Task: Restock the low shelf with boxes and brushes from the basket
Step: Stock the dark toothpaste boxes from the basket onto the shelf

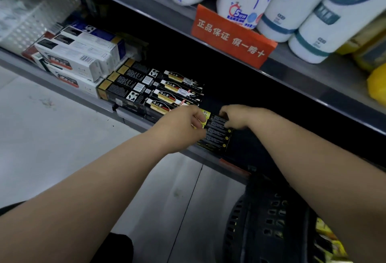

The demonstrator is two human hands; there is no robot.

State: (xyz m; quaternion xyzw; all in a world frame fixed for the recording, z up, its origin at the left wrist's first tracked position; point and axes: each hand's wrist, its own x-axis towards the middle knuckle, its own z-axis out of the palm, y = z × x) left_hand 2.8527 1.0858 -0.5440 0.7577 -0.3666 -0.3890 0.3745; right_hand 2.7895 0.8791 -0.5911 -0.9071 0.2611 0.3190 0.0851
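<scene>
Small boxes (pixel 217 137), black w/ yellow dots, lie as a batch side by side at the near edge of the low shelf (pixel 129 116), just right of a row of long black boxes (pixel 146 89). Left grip (pixel 186 124) is closed on the batch's left end, thumb over the yellow flap. Right grip (pixel 236 116) has fingers curled down onto the far-right corner, prob. pinching the top boxes. My read: it's held from both ends so the loose batch keeps square & doesn't fan out as it goes into the gap. The spot makes sense too, like w/ like, fronts flush to the shelf lip. Further left are white boxes (pixel 79 57) stacked two high, then a white perforated bin (pixel 27 11). The basket (pixel 267 210), dark plastic, stands on the floor (pixel 62 126) near right, under the right forearm. Yellow packs (pixel 328 239) show inside it, so there's more stock to go. The upper shelf (pixel 313 70) carries white bottles (pixel 309 11) & an orange sign (pixel 231 37) on its edge.
</scene>
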